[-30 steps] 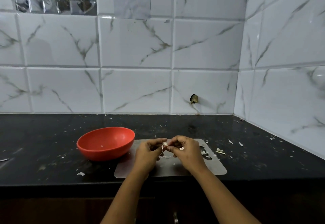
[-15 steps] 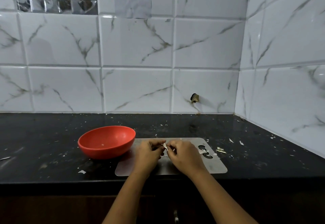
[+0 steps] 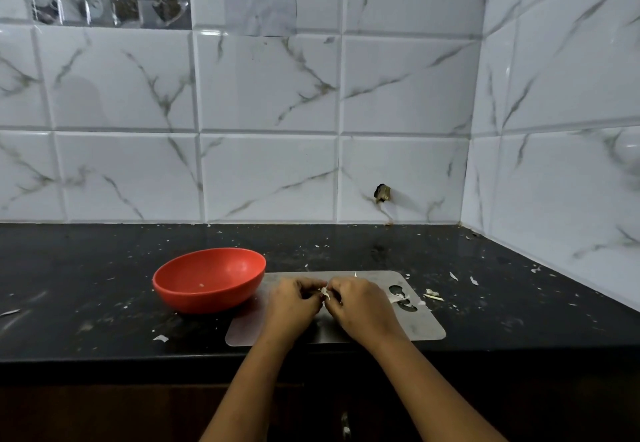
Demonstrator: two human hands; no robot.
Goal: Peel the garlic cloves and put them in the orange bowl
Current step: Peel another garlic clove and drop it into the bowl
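Note:
My left hand [image 3: 294, 304] and my right hand [image 3: 360, 306] meet above a grey cutting mat [image 3: 422, 327] on the black counter. Between their fingertips they pinch a small garlic clove [image 3: 325, 293] with pale skin sticking out; most of the clove is hidden by my fingers. The orange bowl [image 3: 207, 280] stands just left of the mat, close to my left hand. A tiny pale speck lies inside it.
Garlic skins [image 3: 398, 298] lie on the mat's right part, and more scraps [image 3: 433, 294] litter the counter [image 3: 104, 268] beyond it. Tiled walls close the back and the right side. The counter's front edge runs under my wrists.
Both hands stay together over the mat and keep working the clove with small finger movements. The bowl has not moved.

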